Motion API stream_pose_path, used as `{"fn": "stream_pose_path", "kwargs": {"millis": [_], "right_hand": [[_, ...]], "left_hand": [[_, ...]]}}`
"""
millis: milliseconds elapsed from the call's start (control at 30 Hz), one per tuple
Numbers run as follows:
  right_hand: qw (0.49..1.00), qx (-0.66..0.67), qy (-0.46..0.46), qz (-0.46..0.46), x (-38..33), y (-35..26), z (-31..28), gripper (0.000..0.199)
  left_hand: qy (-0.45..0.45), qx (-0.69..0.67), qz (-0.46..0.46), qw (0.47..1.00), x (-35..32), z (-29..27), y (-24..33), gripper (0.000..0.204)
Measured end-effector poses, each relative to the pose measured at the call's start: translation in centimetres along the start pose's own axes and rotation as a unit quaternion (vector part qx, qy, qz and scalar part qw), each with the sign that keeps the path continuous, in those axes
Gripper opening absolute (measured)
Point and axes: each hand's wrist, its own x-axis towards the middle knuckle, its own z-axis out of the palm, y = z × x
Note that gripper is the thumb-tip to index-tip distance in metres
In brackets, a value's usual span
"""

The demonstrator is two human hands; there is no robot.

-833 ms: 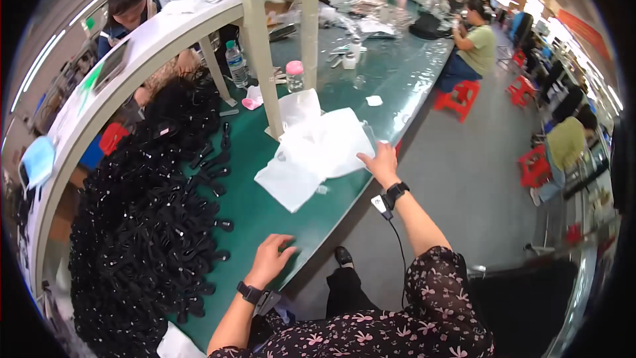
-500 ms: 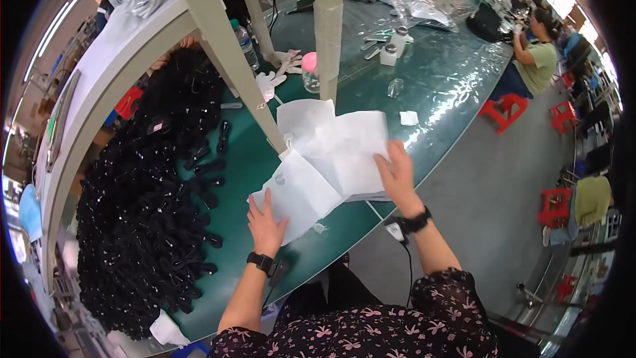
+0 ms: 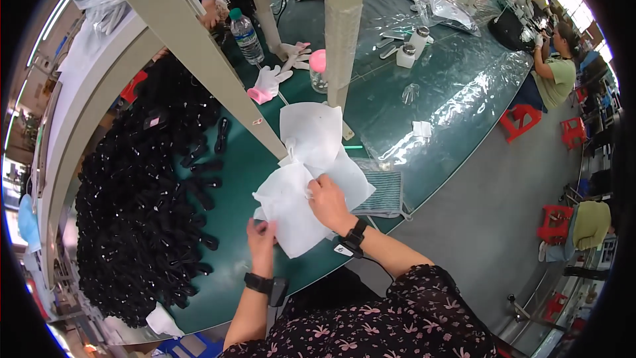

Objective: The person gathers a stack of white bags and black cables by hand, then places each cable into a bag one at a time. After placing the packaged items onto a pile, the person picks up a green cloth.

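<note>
Several thin white sheets [image 3: 295, 215], cloth or paper, lie overlapping on the green table. My right hand [image 3: 331, 205] is closed on the top sheet, its fingertips pinching the middle. At the lower left edge of the same sheet, my left hand [image 3: 262, 242] has its fingers curled around the corner; the fingertips are partly hidden. A grey-green striped cloth [image 3: 383, 193] with a cord loop pokes out from under the sheets on the right. Behind them another white sheet [image 3: 311, 129] leans near the shelf post.
A large heap of black bundled cables [image 3: 142, 212] covers the table's left side. Shelf posts [image 3: 343, 40] rise close behind the sheets. Gloves [image 3: 268, 83], a pink-topped jar [image 3: 318, 71], a water bottle [image 3: 246, 36] and white-bodied bottles [image 3: 406, 56] stand beyond. A co-worker [image 3: 560, 69] sits far right.
My right hand has moved left from the sheets' right edge to their middle. My left hand has gone from spread flat to curled at the corner. The striped cloth is now more exposed.
</note>
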Motion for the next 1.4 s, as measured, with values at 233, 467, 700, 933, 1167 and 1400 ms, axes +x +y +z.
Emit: {"fn": "stream_pose_path", "kwargs": {"millis": [233,467,700,933,1167,1400], "right_hand": [[0.976,0.2,0.045,-0.078,-0.1,-5.6,-5.7,0.032],[0.952,-0.114,0.282,0.04,10.5,3.2,-6.8,0.029],[0.98,0.167,0.103,0.013,8.4,-4.0,-14.6,0.035],[0.86,0.493,-0.09,0.094,2.4,-2.5,-16.6,0.031],[0.986,0.145,-0.067,0.047,3.0,5.2,-7.5,0.04],[0.992,-0.065,0.108,0.014,-0.2,9.3,-12.4,0.05]], "left_hand": [[-0.08,-0.072,0.131,0.986,0.5,-0.3,0.2,0.046],[-0.097,-0.09,0.146,0.98,-1.5,1.5,4.2,0.032],[-0.08,-0.039,0.233,0.968,-4.8,0.6,5.2,0.03],[-0.257,0.112,0.652,0.704,-9.0,0.6,10.9,0.039],[-0.219,0.471,0.519,0.678,-3.6,9.0,7.8,0.072],[-0.281,0.61,0.408,0.619,0.4,9.4,3.6,0.092]]}}
